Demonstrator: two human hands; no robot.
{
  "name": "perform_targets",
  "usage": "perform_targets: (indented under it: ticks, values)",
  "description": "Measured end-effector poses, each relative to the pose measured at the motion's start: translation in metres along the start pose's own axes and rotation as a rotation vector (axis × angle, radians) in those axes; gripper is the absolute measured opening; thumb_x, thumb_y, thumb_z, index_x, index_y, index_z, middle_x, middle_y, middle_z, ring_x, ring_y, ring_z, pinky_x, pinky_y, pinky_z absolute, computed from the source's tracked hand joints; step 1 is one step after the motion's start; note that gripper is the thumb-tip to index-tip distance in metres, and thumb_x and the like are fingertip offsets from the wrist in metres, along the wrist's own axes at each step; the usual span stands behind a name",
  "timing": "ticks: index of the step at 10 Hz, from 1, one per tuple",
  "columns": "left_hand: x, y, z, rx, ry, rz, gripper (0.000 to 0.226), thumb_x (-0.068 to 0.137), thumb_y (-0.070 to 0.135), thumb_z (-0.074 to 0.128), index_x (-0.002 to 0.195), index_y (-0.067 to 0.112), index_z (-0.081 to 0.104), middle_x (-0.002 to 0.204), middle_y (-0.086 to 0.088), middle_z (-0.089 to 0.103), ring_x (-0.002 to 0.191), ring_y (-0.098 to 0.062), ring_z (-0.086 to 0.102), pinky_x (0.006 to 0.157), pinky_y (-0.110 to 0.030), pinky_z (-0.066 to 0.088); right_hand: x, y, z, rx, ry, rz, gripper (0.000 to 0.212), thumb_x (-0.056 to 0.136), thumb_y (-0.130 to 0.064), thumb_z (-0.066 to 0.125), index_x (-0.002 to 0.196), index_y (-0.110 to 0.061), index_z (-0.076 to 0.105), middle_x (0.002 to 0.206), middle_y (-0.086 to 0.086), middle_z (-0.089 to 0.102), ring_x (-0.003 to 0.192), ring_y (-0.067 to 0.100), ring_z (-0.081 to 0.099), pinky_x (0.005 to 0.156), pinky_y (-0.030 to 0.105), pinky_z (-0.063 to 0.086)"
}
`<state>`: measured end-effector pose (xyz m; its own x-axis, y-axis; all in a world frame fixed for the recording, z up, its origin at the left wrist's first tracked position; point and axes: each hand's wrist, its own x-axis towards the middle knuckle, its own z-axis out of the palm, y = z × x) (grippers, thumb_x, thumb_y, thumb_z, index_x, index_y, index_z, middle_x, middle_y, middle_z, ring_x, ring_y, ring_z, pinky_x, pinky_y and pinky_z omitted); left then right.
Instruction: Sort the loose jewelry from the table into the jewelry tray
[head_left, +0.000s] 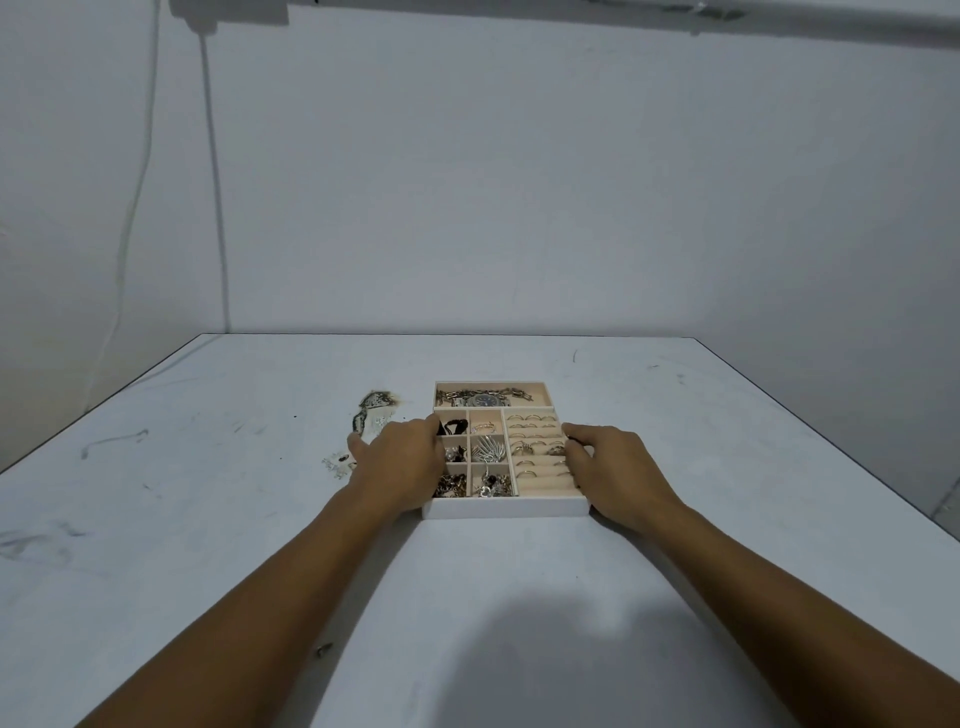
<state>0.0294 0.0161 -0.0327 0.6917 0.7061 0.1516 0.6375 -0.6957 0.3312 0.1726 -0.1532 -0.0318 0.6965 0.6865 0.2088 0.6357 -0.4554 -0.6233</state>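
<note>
Fingers of the left hand (400, 462) curl over the left rim of the jewelry tray (506, 506), those of the right hand (608, 467) over its right rim; both grip it. Compartments mostly filled. Loose jewelry (375, 411) lies on the table (208, 519) beside the tray: sorting judged unfinished

No legible text, labels or numbers, watch dial (487, 400) too small to read
</note>
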Motion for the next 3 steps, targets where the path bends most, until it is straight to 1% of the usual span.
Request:
perform_targets:
  ticks: [1, 2, 3]
  values:
    - [0.0, -0.008, 0.003, -0.096, -0.008, 0.002, 0.024, 0.1, 0.029, 0.026, 0.087, 0.026, 0.046, 0.094, 0.005, 0.066, 0.094, -0.021, 0.056, 0.098, -0.055, 0.033, 0.002, 0.002, -0.003, 0.02, -0.044, 0.025, 0.037, 0.1, -0.024, 0.044, 0.135, -0.016, 0.055, 0.122, -0.001, 0.066, 0.098, 0.015, 0.06, 0.08, 0.021, 0.044]
    - [-0.013, -0.006, -0.001, -0.139, 0.047, 0.022, 0.03, 0.103, 0.035, 0.024, 0.099, 0.025, 0.051, 0.095, 0.005, 0.066, 0.102, -0.024, 0.056, 0.098, -0.051, 0.033, 0.004, 0.006, -0.005, 0.071, -0.064, 0.096, 0.046, 0.098, -0.032, 0.05, 0.141, -0.016, 0.046, 0.124, -0.001, 0.063, 0.105, 0.017, 0.059, 0.085, 0.022, 0.04]
    - [-0.026, 0.001, -0.005, -0.209, 0.118, 0.051, 0.03, 0.102, 0.032, 0.03, 0.117, 0.027, 0.055, 0.091, 0.003, 0.063, 0.104, -0.024, 0.055, 0.099, -0.049, 0.035, -0.001, 0.002, -0.008, 0.114, -0.073, 0.139, 0.053, 0.096, -0.035, 0.054, 0.144, -0.017, 0.039, 0.138, 0.003, 0.052, 0.111, 0.02, 0.057, 0.084, 0.025, 0.04]
